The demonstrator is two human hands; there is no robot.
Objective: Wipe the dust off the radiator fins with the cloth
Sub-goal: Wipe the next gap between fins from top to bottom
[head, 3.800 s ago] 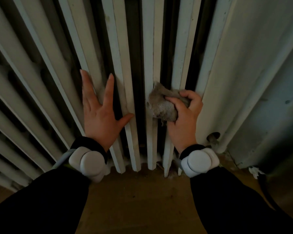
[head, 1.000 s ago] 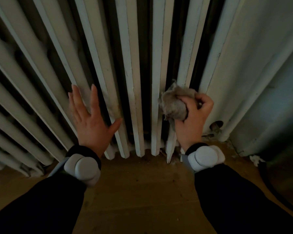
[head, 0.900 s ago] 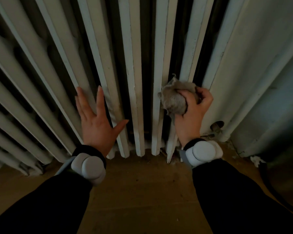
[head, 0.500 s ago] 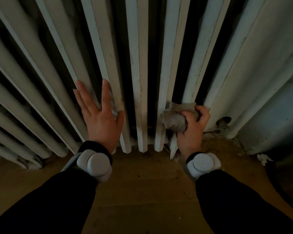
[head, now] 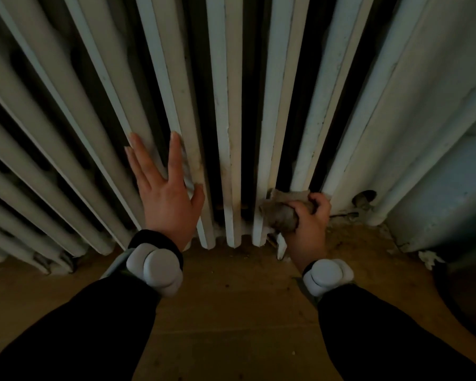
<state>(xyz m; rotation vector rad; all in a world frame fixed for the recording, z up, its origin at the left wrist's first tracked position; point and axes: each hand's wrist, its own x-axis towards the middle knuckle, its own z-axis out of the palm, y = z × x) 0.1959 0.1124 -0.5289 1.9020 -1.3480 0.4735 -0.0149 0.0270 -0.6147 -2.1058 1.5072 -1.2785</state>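
A white ribbed radiator [head: 226,105] fills the upper view, its fins running down to the floor. My right hand [head: 309,224] grips a crumpled grey cloth [head: 283,213] and holds it against the foot of a fin right of centre, close to the floor. My left hand [head: 165,193] lies flat on the fins left of centre, fingers straight and spread, thumb out to the right. Dark gaps separate the fins.
A brown wooden floor [head: 231,312] with dust specks and crumbs lies under the radiator. A wide pale pipe or wall section [head: 437,188] stands at the right, with a round hole [head: 364,198] near its base. A dark cable [head: 456,298] curves at the far right.
My right hand has slid the cloth down the fin to near the floor. My left hand stayed flat on the fins at about the same spot.
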